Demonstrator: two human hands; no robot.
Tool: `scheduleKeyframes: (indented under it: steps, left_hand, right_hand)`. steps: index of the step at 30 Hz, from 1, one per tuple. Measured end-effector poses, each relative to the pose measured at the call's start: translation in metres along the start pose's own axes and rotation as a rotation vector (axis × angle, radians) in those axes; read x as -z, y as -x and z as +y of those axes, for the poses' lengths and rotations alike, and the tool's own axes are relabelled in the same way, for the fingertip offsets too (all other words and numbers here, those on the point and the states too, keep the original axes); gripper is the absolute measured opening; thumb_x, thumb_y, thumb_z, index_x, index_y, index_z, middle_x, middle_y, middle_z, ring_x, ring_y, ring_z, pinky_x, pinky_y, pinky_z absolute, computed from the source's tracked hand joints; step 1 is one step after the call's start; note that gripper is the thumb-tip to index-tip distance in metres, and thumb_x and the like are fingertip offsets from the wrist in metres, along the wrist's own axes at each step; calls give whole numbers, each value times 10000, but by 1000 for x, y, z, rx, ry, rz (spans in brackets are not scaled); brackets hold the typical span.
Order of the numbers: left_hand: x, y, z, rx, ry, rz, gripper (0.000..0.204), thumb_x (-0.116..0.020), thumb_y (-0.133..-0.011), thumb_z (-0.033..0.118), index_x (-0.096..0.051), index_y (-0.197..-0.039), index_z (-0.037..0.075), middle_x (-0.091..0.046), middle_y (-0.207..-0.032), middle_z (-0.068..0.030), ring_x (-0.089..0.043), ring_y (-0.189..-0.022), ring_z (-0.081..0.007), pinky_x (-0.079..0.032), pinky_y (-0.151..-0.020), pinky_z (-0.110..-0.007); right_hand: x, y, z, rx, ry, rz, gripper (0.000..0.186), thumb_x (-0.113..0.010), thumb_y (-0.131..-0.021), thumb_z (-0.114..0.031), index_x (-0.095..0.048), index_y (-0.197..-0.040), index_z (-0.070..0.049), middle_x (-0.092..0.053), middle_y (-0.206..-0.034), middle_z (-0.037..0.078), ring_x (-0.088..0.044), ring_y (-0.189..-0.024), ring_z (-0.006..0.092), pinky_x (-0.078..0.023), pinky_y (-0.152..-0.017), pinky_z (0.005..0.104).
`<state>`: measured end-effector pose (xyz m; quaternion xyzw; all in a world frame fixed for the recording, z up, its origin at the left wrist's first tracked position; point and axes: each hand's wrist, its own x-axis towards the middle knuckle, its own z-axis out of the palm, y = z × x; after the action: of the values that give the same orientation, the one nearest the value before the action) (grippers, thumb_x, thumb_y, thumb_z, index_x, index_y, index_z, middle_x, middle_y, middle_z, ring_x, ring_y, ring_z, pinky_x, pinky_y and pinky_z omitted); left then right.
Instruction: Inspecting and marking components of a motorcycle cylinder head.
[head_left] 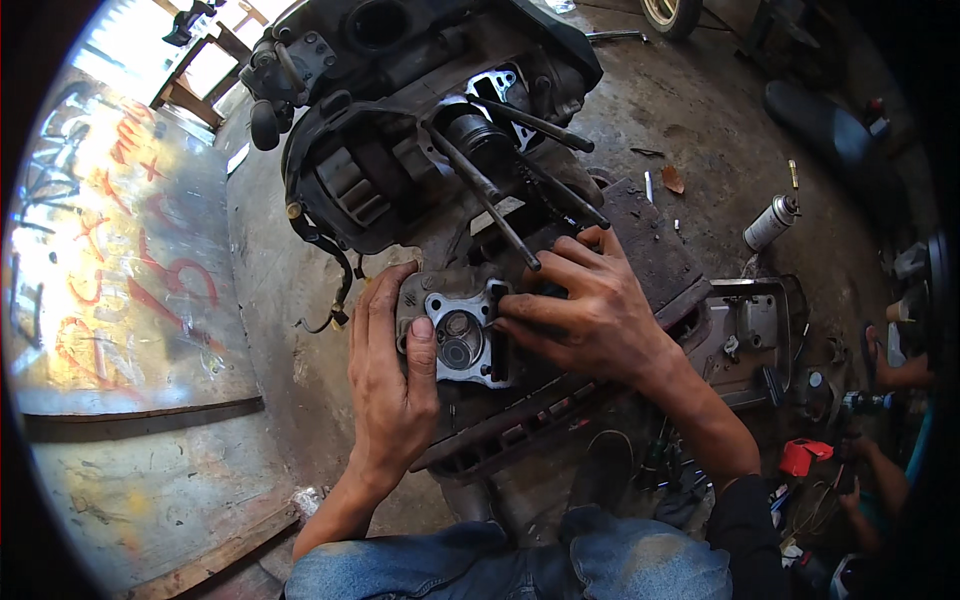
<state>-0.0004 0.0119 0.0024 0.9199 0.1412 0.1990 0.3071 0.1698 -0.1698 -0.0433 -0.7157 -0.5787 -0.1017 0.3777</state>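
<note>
A cylinder head (462,338) with a pale gasket face and round valves lies face up on a dark, grimy stand (540,420). My left hand (395,380) grips its left side, thumb on top and fingers along the edge. At the right edge, my right hand (590,315) has its fingers curled and closed; what they hold is hidden. Behind both hands is the engine block (355,170), with the piston (470,135) and several long studs (470,170) sticking out toward me. A chain (545,200) shows beside the studs.
Around are a spray can (770,222), a metal casing (755,340), a red object (800,456), loose tools (670,460), a wheel (670,14) and a black seat (830,130). A painted panel (130,260) stands left. Other people's hands and arms (880,475) show at right.
</note>
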Motion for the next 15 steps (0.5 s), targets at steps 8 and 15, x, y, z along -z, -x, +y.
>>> scheduleKeyframes:
  steps: [8, 15]
  left_hand:
    - [1, 0, 1, 1, -5, 7, 484, -517, -1152, 265, -535, -1524, -44, -585, -1492, -255, -558, -1394, -429, -406, -1200, -499]
    - [0, 0, 1, 1, -7, 1, 491, -510, -1154, 279, -534, -1527, -41, -582, -1495, -252, -554, -1398, -429, -398, -1208, -497]
  right_hand:
    - [2, 0, -2, -16, 13, 8, 155, -895, -867, -310, -818, -931, -193, -651, -966, -2, -655, -967, 194, -453, -936, 443]
    - [6, 1, -1, -6, 4, -34, 160, -895, -857, -308, -823, -943, -193, -653, -967, 3, -660, -970, 197, -457, -937, 445]
